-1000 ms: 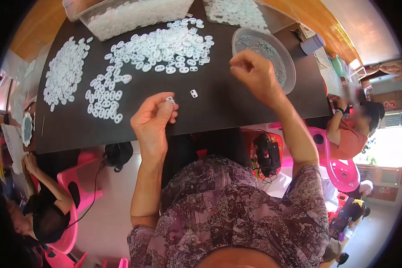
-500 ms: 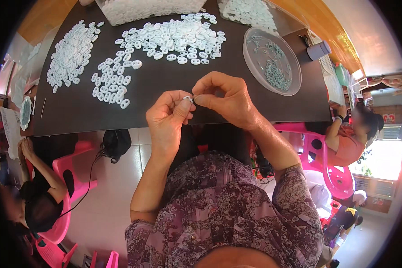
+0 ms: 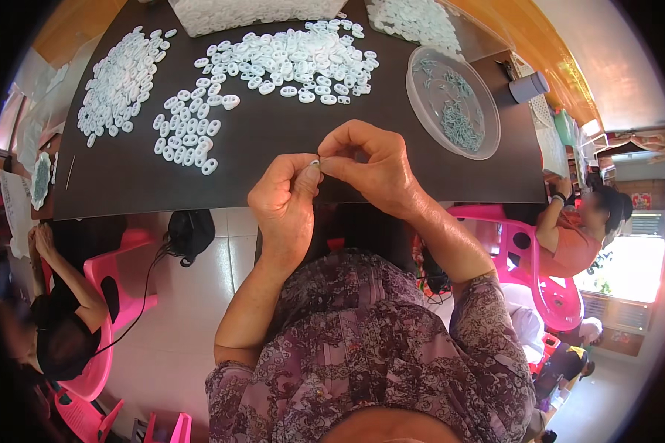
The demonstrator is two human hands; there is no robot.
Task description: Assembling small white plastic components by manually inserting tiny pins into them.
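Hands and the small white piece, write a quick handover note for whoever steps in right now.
Left hand: pinching a small white piece at its fingertips, above the near edge of the dark table.
Right hand: fingertips meet the same piece from the other side; whether it holds a second part cannot be told.
Supplies: loose white oval pieces spread on the table; a round clear dish of small greenish parts at the right.
Done: cannot tell which pieces are finished.
Left: a large spread of pieces on the table.
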